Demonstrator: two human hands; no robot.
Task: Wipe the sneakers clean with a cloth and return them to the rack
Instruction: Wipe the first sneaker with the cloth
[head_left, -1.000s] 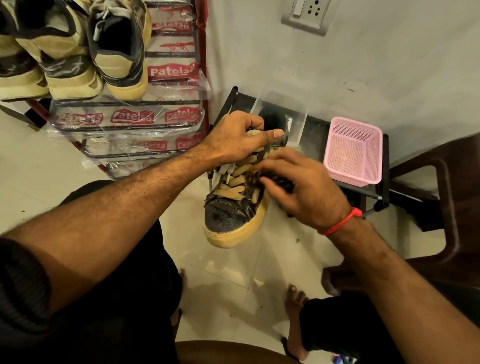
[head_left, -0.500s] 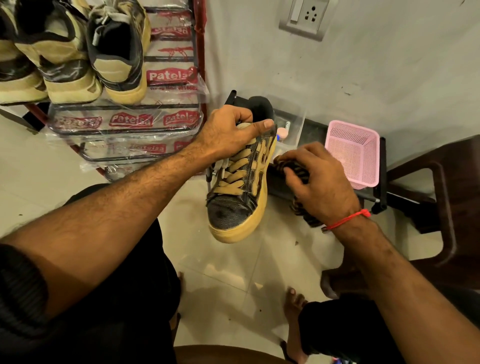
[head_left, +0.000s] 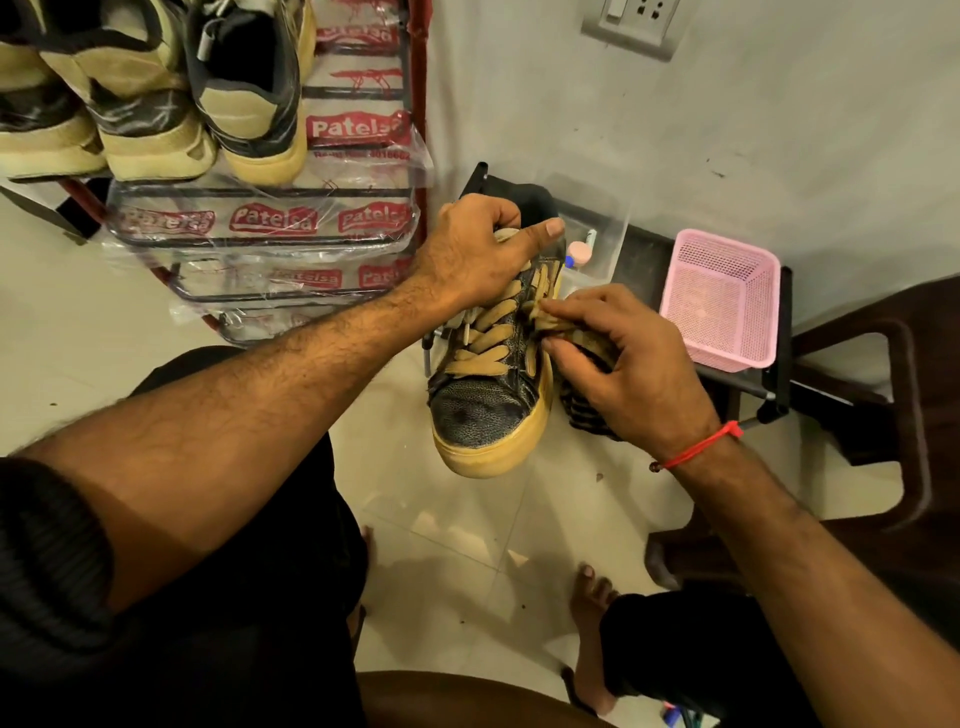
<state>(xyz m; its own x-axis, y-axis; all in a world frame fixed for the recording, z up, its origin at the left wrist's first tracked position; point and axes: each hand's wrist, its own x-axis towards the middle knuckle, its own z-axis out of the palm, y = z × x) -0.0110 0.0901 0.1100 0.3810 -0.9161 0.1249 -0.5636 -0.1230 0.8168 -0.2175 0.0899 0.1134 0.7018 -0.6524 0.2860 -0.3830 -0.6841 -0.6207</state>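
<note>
A dark sneaker (head_left: 485, 410) with tan laces and a yellow sole is held in the air, toe toward me. My left hand (head_left: 480, 249) grips it around the tongue and collar, thumb along the right side. My right hand (head_left: 623, 364) holds a dark striped cloth (head_left: 584, 410) bunched in its fingers and presses it against the sneaker's right side by the laces. Other sneakers (head_left: 156, 104) of the same colours stand on the shoe rack (head_left: 270, 228) at the upper left.
The rack's lower shelves are wrapped in printed plastic. A low black stand (head_left: 779, 384) by the wall carries a pink mesh basket (head_left: 722, 301) and a clear box (head_left: 597, 244) with small items. A dark brown chair (head_left: 909, 415) is at right. My bare feet are on the tiled floor.
The sneaker was turned a little and lifted; my right hand slid the cloth from the laces down the right side and back up toward the laces.
</note>
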